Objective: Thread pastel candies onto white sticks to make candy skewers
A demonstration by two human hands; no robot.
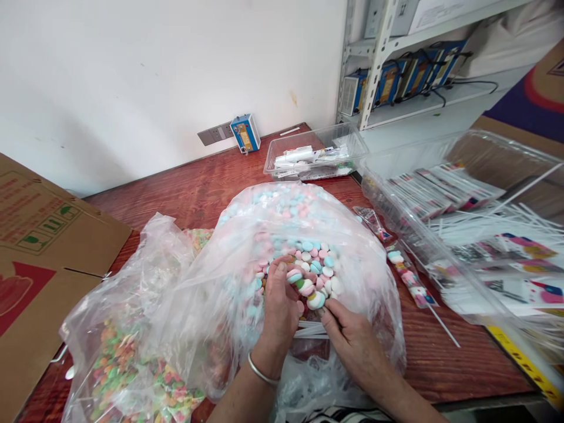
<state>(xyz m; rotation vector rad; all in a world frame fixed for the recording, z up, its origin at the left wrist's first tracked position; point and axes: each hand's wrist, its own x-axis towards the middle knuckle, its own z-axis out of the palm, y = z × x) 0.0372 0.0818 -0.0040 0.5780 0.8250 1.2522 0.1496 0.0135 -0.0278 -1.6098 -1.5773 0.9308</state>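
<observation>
Head view, candy row: a short line of pastel discs [306,288], held between the two hands above the mouth of the large candy bag [374,264]; three discs show plainly, with green and yellow pieces between them.
Left hand: one hand [282,302], thumb raised and fingers curled behind the row's upper end; whether they press on it cannot be told.
Right hand: one hand [350,332], thumb and forefinger pinched on the row's lower end.
Handling: probably light; the discs look smooth, perhaps slippery, and may chip or crumble if squeezed, while the coloured pieces between are likely softer. The lower end seems the safest hold, with light support behind the discs.
Loose candies: pink, blue and white discs [328,261] in the open bag, too many to count.
White sticks: several [312,331], lying together just below the hands; exact number unclear.
Gummy bag: one clear bag [163,247] at left, its small coloured pieces beyond counting.
Wrapped candy stick: one [409,276], on the red-brown table [462,358] to the right of the large bag.
Clear trays: two; a small one [267,164] near the wall and a large one [379,202] at right, with uncounted sticks and printed packets inside.
</observation>
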